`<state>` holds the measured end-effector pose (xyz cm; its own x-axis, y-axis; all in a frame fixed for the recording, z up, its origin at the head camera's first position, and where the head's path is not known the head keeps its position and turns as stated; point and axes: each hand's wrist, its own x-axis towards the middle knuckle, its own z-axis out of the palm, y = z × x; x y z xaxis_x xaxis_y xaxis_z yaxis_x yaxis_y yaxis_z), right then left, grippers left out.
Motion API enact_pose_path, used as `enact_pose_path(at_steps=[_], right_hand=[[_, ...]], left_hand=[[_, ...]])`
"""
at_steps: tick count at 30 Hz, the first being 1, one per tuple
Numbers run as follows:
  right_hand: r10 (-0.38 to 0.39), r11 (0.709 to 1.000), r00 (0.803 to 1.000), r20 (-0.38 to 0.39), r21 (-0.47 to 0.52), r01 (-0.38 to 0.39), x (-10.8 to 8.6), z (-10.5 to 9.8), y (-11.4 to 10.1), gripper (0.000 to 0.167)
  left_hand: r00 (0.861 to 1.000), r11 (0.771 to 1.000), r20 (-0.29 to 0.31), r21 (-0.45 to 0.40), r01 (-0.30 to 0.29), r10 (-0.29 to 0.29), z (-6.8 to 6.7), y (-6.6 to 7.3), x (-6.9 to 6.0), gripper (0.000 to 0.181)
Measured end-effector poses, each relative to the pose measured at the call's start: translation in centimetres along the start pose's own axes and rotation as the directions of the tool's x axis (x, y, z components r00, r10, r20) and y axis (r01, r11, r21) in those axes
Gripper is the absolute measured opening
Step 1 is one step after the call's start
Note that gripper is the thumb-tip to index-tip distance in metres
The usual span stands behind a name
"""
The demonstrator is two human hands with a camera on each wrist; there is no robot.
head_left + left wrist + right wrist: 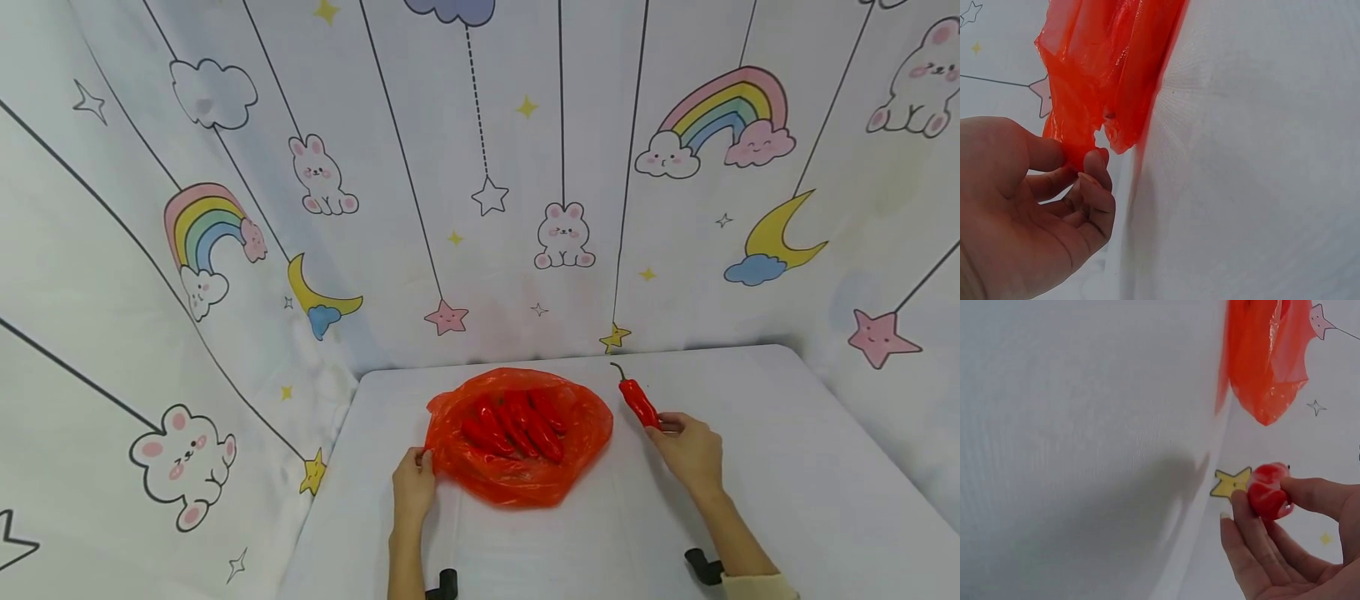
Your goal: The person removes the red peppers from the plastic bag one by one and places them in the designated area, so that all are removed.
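Observation:
A red plastic bag lies spread open on the table, with several red chili peppers inside it. At the bag's left edge my left hand pinches the plastic between thumb and fingers; the left wrist view shows the hand holding a gathered corner of the bag. To the right of the bag, my right hand holds one red chili pepper by its lower end, its green stem pointing up and away. In the right wrist view that pepper sits between thumb and fingertips.
A white-covered table bears the bag. Behind it and at the sides hangs a pale cloth printed with rabbits, stars and rainbows. Black wrist pieces show below the left and right forearms.

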<state>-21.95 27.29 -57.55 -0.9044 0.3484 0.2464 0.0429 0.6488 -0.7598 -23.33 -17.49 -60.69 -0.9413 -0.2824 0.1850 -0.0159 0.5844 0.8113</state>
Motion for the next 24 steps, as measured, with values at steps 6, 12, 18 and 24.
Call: enact_pose_path(at_steps=[6, 12, 18, 24], right_hand=[[0.030, 0.999, 0.999, -0.025, -0.030, -0.031, 0.8, -1.0, 0.9, 0.037], [0.061, 0.997, 0.998, -0.027, -0.050, -0.062, 1.3, -1.8, 1.7, 0.039], [0.065, 0.996, 0.997, -0.042, -0.058, -0.068, 1.6, -2.1, 2.3, 0.038], [0.098, 0.992, 0.994, -0.041, -0.073, -0.101, 2.0, -2.2, 3.1, 0.039]], left_hand=[[1.000, 1.000, 0.006, -0.010, -0.006, 0.006, 0.0, -0.1, 0.0, 0.014], [1.000, 1.000, 0.009, -0.007, -0.007, 0.007, 0.0, -0.1, 0.0, 0.014], [1.000, 1.000, 0.014, 0.000, -0.003, 0.003, -0.1, 0.0, 0.0, 0.015], [1.000, 1.000, 0.017, 0.007, -0.014, 0.014, -0.2, 0.0, -0.1, 0.015]])
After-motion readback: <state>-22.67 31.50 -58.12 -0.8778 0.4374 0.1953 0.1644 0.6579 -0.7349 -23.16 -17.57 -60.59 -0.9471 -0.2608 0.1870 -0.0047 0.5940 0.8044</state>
